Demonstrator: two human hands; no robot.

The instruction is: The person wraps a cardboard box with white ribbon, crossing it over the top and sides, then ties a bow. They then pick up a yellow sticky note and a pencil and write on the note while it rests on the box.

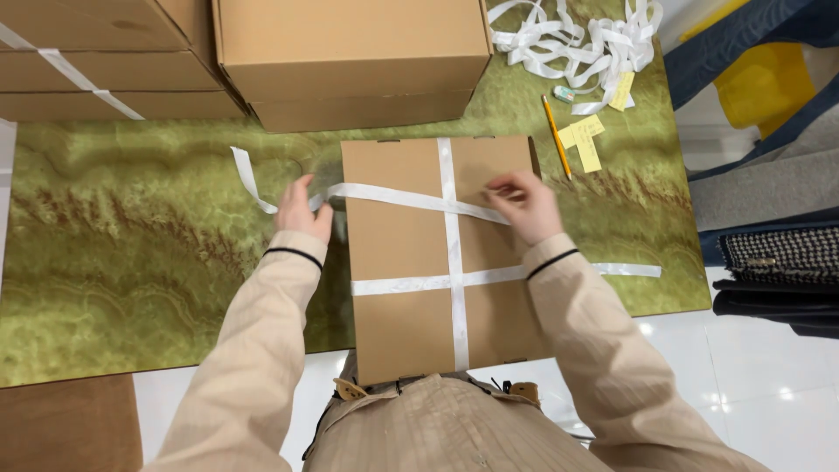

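Flat cardboard box (411, 262), lengthwise and lower cross ribbons laid. Upper white ribbon (393, 197) unfinished: left hand (301, 210) pinching loose end, right hand (524, 203) pinching opposite stretch.

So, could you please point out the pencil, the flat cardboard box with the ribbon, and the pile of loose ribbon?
Pencil (556, 136), head view, mid-shaft.
Flat cardboard box (398, 240), head view, bare top face left of the lengthwise ribbon.
Pile of loose ribbon (577, 39), head view, middle of the tangle.
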